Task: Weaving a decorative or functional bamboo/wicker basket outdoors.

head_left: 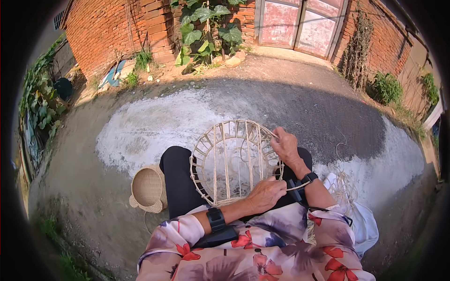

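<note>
A round, open basket frame (205,140) of pale rods and cord rests across my lap, with several cords stretched lengthwise over its opening. My right hand (287,149) is closed on its rim at the upper right. Lower down, near the frame's right front edge, my left hand (266,195) is closed, fingers pressed together. From those fingers a pale cord (298,186) runs right toward my right wrist. What lies under the left palm is hidden.
A small woven basket (147,187) with two round knobs stands on the ground to my left. At my right lie a white bag (364,227) and loose pale strands (344,189). Ahead are a leafy plant (206,33), a brick wall (101,30) and a faded red door (280,23).
</note>
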Demonstrator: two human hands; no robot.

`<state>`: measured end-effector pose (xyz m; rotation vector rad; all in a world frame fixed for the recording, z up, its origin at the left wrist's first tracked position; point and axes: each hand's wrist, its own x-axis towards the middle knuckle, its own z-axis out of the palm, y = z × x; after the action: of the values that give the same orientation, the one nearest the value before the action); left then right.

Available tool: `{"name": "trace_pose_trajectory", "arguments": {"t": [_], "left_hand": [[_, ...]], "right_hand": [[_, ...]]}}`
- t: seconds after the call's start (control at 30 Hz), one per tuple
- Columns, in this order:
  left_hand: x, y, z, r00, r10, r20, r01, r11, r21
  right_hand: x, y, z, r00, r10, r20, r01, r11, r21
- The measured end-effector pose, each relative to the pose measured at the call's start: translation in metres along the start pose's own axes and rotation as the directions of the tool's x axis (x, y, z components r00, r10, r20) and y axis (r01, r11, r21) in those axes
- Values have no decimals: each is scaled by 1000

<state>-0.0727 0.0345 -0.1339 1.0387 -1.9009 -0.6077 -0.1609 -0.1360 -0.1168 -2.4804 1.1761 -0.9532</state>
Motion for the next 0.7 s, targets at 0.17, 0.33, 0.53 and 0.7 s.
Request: {"name": "trace_pose_trajectory", "arguments": {"t": [0.17, 0.33, 0.53, 0.7], "left_hand": [[1, -5, -3, 1000, -16, -15, 17, 1000, 11], [1, 0, -12, 999, -48, 0, 48, 999, -14], [1, 5, -22, 996, -79, -28, 80, 996, 30], [6, 14, -23, 990, 22, -139, -5, 993, 120]], "right_hand": [[4, 35, -26, 978, 119, 172, -178, 908, 379], [20, 91, -160, 699, 690, -188, -262, 492, 830], [3, 66, -272, 744, 452, -492, -70, 785, 615], [-66, 10, -179, 980, 167, 110, -191, 947, 258]]}}
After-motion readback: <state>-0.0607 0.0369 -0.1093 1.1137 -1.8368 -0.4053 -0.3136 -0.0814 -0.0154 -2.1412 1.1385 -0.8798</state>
